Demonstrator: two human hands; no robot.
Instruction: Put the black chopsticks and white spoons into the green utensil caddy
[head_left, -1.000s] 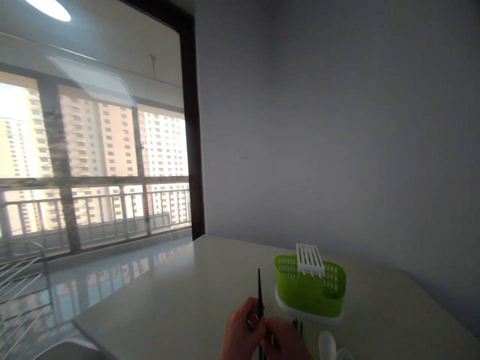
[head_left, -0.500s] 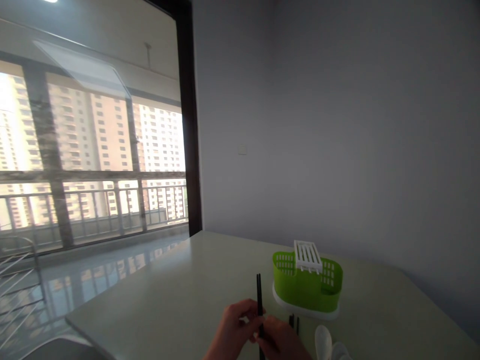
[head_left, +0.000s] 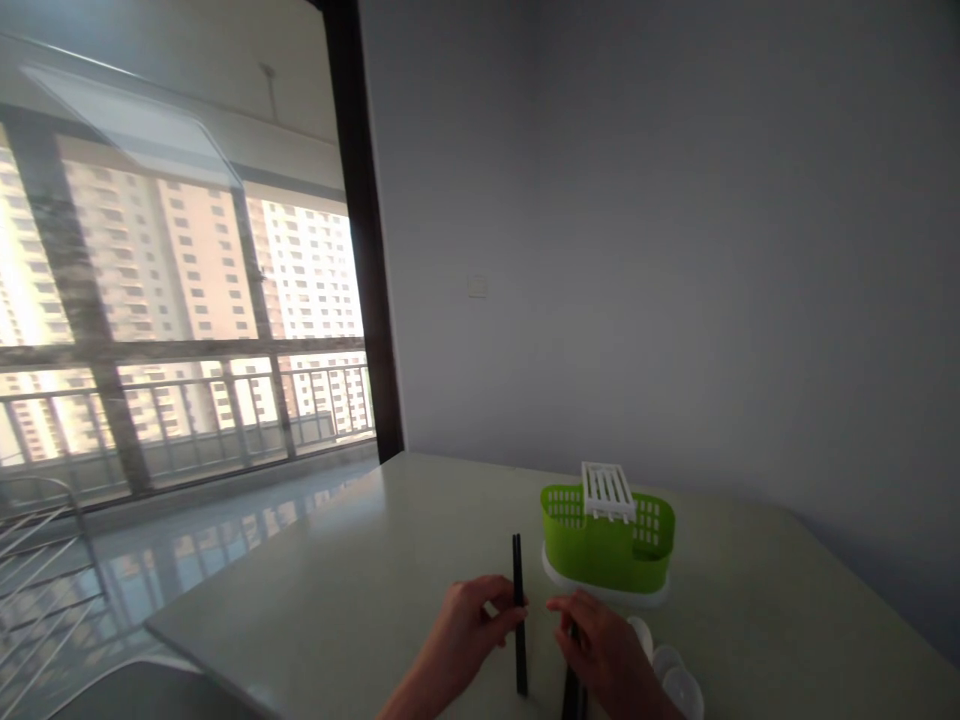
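Since the earlier frame our hands have parted at the lower centre of the frame: our left hand (head_left: 469, 632) now pinches one slim black chopstick (head_left: 518, 610) between thumb and fingertips, holding it near upright above the pale table (head_left: 360, 590), while our right hand (head_left: 604, 650) has dropped to close loosely over more dark chopsticks (head_left: 573, 690) lying at the bottom edge. Just behind our right hand stands a lime-green slotted plastic cutlery caddy (head_left: 607, 545) on a white base with a white ribbed handle. White plastic spoons (head_left: 671, 680) lie beside our right wrist.
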